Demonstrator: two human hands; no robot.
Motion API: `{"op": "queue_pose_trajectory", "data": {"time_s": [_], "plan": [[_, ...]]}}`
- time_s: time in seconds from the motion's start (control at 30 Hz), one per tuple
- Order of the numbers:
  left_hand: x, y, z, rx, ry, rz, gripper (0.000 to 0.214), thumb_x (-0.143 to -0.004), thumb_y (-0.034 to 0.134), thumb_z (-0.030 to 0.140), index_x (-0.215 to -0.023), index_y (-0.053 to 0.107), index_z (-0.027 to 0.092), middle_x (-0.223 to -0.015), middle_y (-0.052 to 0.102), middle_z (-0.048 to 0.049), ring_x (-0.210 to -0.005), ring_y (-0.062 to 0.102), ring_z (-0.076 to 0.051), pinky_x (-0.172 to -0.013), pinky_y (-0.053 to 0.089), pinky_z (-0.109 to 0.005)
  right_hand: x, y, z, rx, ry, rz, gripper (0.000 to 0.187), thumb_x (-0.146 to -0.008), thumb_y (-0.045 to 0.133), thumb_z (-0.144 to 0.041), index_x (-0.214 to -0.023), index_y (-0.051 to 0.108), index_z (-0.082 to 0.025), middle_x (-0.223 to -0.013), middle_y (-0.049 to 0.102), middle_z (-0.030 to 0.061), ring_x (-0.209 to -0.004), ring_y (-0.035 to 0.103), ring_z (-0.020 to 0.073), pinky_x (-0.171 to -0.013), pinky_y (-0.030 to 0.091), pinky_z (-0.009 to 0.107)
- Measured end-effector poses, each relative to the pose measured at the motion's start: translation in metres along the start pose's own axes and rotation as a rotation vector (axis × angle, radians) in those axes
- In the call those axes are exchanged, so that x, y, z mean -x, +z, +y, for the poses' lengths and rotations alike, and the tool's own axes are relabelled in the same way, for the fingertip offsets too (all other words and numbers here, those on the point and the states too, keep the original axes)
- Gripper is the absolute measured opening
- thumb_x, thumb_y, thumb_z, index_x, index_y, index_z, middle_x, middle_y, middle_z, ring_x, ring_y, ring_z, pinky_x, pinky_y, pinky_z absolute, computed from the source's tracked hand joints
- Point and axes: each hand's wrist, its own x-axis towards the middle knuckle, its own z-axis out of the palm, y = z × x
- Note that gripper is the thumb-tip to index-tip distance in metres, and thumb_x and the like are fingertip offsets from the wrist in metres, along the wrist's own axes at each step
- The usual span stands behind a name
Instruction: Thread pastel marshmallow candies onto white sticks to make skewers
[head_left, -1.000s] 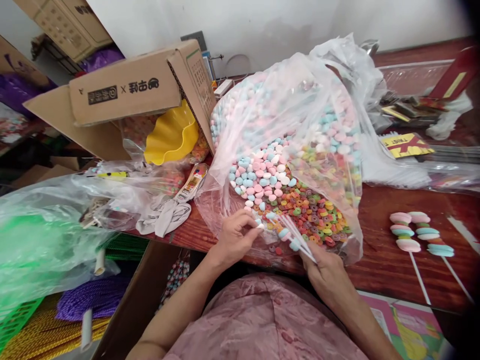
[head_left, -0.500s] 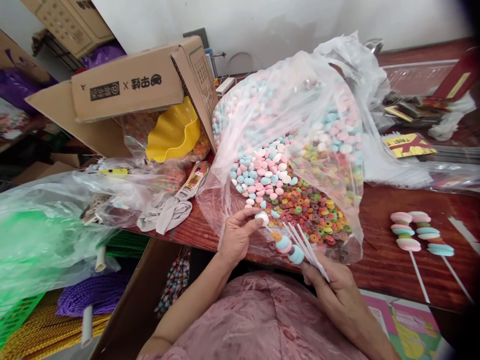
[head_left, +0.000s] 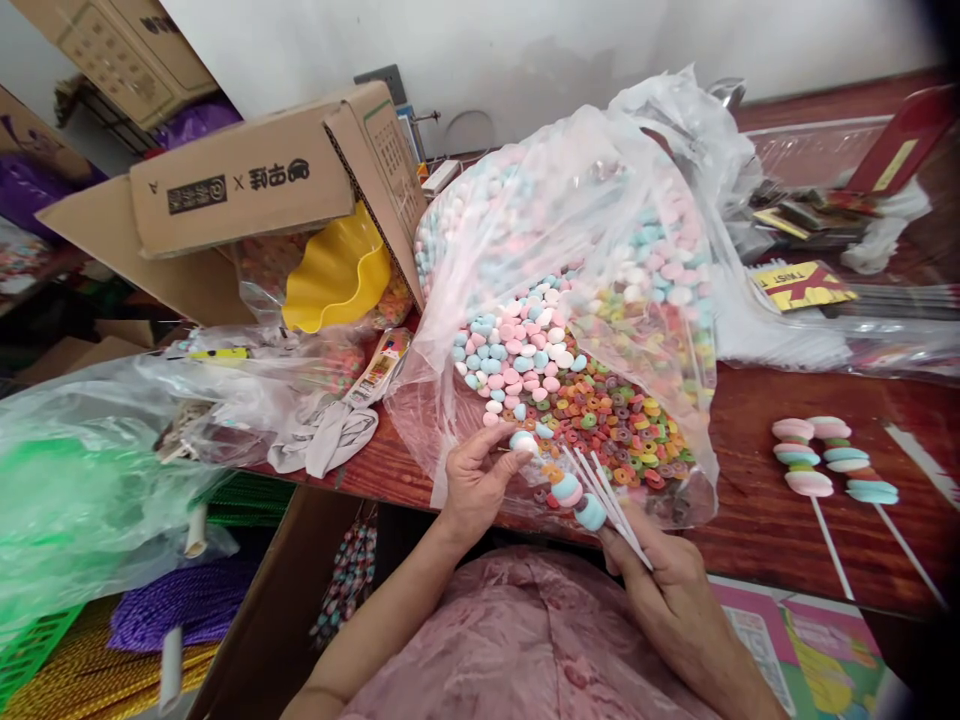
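Observation:
My left hand (head_left: 480, 475) pinches a pale blue-and-white marshmallow (head_left: 523, 442) between thumb and fingertips, close to the upper end of a candy skewer. That skewer carries an orange gummy ring (head_left: 553, 473), a blue-and-pink marshmallow (head_left: 566, 490) and a blue marshmallow (head_left: 590, 512). Closed around its lower end is my right hand (head_left: 667, 575), which also grips several bare white sticks (head_left: 611, 500) fanned upward. Just beyond both hands, a clear plastic bag (head_left: 525, 220) lies open with loose marshmallows (head_left: 517, 345) and coloured gummy rings (head_left: 626, 430) in it.
Two finished-looking marshmallow skewers (head_left: 802, 455) lie on the red-brown table (head_left: 750, 400) at right. A cardboard box (head_left: 240, 180) with a yellow wavy bowl (head_left: 341, 270) stands at back left. A grey cloth (head_left: 326, 437) rests by the table edge. Twist-tie packaging (head_left: 802, 287) sits at right.
The whole view has shifted slightly, so the table's contents appear a little further left. My left hand keeps its pinch on the marshmallow; my right hand keeps the sticks.

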Motion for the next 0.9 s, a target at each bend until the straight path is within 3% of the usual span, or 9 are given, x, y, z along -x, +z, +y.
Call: {"op": "queue_pose_trajectory", "data": {"time_s": [0.2, 0.43, 0.53, 0.63, 0.73, 0.83, 0.9], "plan": [[0.001, 0.000, -0.001, -0.071, 0.051, 0.009, 0.028, -0.075, 0.082, 0.029, -0.102, 0.078, 0.022, -0.100, 0.078, -0.0044, -0.087, 0.073, -0.017, -0.080, 0.060, -0.028, -0.002, 0.002, 0.001, 0.019, -0.023, 0.000, 0.022, -0.093, 0.043, -0.017, -0.072, 0.040, -0.023, -0.063, 0.044, -0.0037, -0.055, 0.044, 0.0119, -0.053, 0.034, 0.022], [0.002, 0.000, 0.006, -0.267, 0.261, -0.062, 0.020, -0.082, 0.076, 0.021, -0.102, 0.077, 0.022, -0.092, 0.078, -0.0044, -0.082, 0.072, -0.017, -0.076, 0.058, -0.026, -0.003, 0.002, -0.004, 0.063, -0.002, 0.061, 0.020, -0.095, 0.041, -0.017, -0.077, 0.048, -0.023, -0.061, 0.048, -0.0036, -0.054, 0.049, 0.0123, -0.052, 0.038, 0.021], [0.003, 0.001, 0.009, -0.348, 0.350, -0.094, 0.017, -0.084, 0.072, 0.017, -0.100, 0.077, 0.021, -0.090, 0.078, -0.0057, -0.080, 0.072, -0.017, -0.075, 0.058, -0.027, -0.003, 0.004, -0.005, 0.101, -0.054, 0.065, 0.017, -0.094, 0.040, -0.014, -0.087, 0.053, -0.022, -0.064, 0.053, -0.0026, -0.054, 0.053, 0.0129, -0.051, 0.040, 0.021], [0.003, 0.003, 0.010, -0.448, 0.433, -0.154, 0.020, -0.086, 0.066, 0.014, -0.102, 0.076, 0.021, -0.093, 0.078, -0.0077, -0.084, 0.073, -0.019, -0.078, 0.058, -0.030, -0.003, 0.007, -0.007, 0.169, -0.122, 0.075, 0.028, -0.089, 0.037, -0.007, -0.103, 0.057, -0.020, -0.074, 0.064, 0.0003, -0.058, 0.060, 0.0136, -0.056, 0.046, 0.021], [0.003, 0.005, 0.010, -0.506, 0.504, -0.202, 0.024, -0.089, 0.060, 0.012, -0.105, 0.075, 0.021, -0.095, 0.078, -0.0090, -0.088, 0.073, -0.019, -0.082, 0.058, -0.031, -0.004, 0.010, -0.012, 0.235, -0.186, 0.114, 0.036, -0.082, 0.036, -0.002, -0.106, 0.058, -0.018, -0.078, 0.070, 0.0027, -0.061, 0.065, 0.0153, -0.058, 0.048, 0.023], [0.002, 0.010, 0.008, -0.461, 0.472, -0.234, 0.024, -0.089, 0.058, 0.012, -0.104, 0.075, 0.020, -0.094, 0.078, -0.0089, -0.085, 0.072, -0.018, -0.080, 0.058, -0.030, -0.005, 0.011, -0.015, 0.234, -0.202, 0.133, 0.041, -0.079, 0.035, 0.000, -0.107, 0.059, -0.017, -0.075, 0.070, 0.0027, -0.064, 0.067, 0.0163, -0.058, 0.049, 0.024], [0.001, 0.015, 0.005, -0.370, 0.356, -0.216, 0.021, -0.088, 0.062, 0.016, -0.105, 0.075, 0.020, -0.094, 0.077, -0.0077, -0.083, 0.071, -0.018, -0.078, 0.058, -0.029, -0.005, 0.010, -0.012, 0.216, -0.171, 0.149, 0.042, -0.080, 0.035, 0.000, -0.109, 0.060, -0.017, -0.081, 0.072, 0.0048, -0.071, 0.069, 0.0170, -0.062, 0.050, 0.024]]}}
